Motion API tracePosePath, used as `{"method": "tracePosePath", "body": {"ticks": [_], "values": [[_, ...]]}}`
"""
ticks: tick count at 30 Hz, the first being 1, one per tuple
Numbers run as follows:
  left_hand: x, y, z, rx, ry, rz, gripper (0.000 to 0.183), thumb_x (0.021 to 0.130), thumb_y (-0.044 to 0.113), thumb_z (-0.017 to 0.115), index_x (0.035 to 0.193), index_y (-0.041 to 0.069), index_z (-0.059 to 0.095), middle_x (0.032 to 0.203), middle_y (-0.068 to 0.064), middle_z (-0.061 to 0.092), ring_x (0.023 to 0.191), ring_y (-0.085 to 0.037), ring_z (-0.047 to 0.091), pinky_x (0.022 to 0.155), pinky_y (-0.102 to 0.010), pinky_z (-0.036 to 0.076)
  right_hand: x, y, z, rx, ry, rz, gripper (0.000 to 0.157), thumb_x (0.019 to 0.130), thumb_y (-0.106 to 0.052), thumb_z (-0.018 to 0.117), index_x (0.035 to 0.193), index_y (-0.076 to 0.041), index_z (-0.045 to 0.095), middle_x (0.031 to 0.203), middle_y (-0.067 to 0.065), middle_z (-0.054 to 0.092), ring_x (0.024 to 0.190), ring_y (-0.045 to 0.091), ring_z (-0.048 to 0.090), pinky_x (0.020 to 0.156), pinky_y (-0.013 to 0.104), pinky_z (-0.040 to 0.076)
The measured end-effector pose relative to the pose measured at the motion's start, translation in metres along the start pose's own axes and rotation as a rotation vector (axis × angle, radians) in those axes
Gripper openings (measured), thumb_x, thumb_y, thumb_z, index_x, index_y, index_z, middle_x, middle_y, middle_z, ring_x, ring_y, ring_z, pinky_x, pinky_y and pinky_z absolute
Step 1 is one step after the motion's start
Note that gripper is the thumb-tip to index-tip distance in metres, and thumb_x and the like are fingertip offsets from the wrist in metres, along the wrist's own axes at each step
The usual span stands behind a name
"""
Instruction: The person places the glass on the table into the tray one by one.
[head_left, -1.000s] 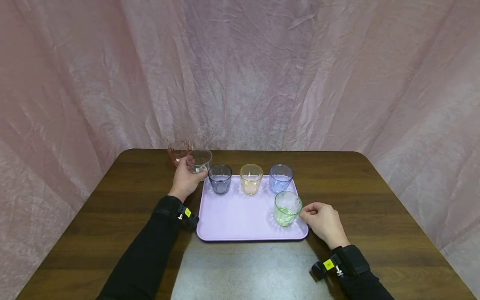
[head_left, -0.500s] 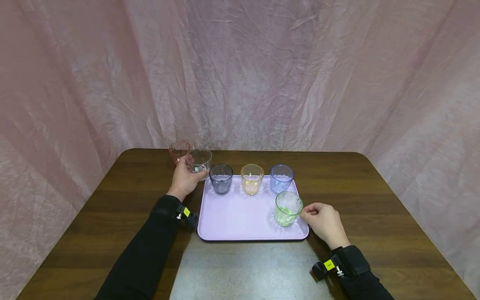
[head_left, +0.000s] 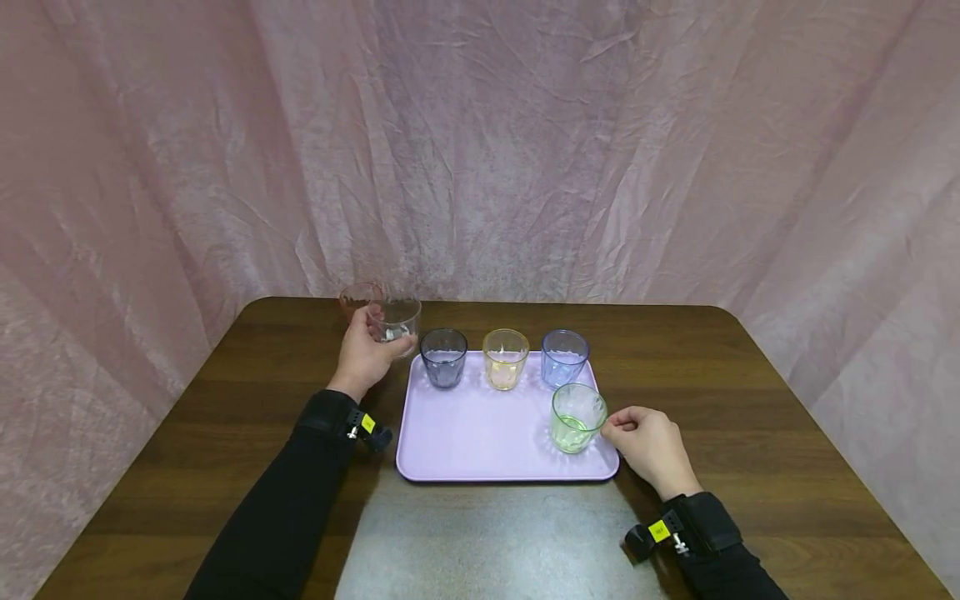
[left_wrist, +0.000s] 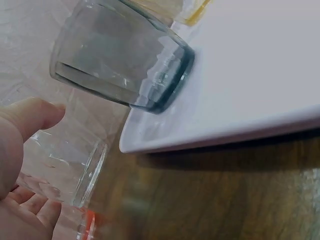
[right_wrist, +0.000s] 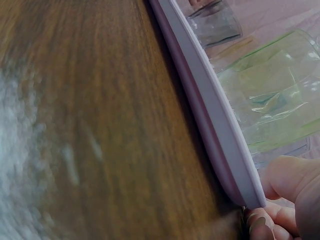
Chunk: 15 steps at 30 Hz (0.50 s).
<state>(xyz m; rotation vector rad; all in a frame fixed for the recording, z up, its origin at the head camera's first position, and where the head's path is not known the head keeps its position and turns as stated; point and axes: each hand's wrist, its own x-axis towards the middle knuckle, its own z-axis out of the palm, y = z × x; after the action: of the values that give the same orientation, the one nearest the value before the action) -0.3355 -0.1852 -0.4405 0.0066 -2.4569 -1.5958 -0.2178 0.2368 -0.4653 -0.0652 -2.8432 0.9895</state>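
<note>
My left hand (head_left: 363,354) grips a clear glass (head_left: 397,321) beyond the back left corner of the lavender tray (head_left: 472,446). In the left wrist view, its thumb lies on one side of the clear glass (left_wrist: 55,160) and the fingers on the other. A pink-red glass (head_left: 351,296) stands just behind, partly hidden by that hand. My right hand (head_left: 652,450) pinches the tray's right edge beside a green glass (head_left: 576,425); the right wrist view has thumb and fingers on either side of the rim (right_wrist: 225,125).
Along the tray's back side stand a grey glass (head_left: 443,360), a yellow glass (head_left: 505,362) and a blue glass (head_left: 564,360). The wooden table (head_left: 750,400) has a greyish glossy patch (head_left: 495,542) in front. A pink curtain (head_left: 480,150) hangs behind.
My left hand has shifted slightly left with the clear glass, widening its gap from the grey glass and covering more of the pink-red one. The right hand has stayed at the tray's edge.
</note>
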Motion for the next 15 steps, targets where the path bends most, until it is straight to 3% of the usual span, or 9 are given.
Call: {"method": "tracePosePath", "body": {"ticks": [15], "values": [[-0.0024,0.0109,-0.0102,-0.001,0.015,0.009,0.083,0.081,0.026,0.085,0.143,0.004,0.033,0.138,-0.021,0.04,0.123,-0.033,0.041,0.102,-0.053,0.039,-0.0004,0.0001,0.0004,0.009,-0.004,0.012,0.012,0.084,-0.021,0.073,0.085,-0.009,0.073,0.075,0.0,0.067,0.066,0.017,0.055,0.058,0.031,0.043]]}}
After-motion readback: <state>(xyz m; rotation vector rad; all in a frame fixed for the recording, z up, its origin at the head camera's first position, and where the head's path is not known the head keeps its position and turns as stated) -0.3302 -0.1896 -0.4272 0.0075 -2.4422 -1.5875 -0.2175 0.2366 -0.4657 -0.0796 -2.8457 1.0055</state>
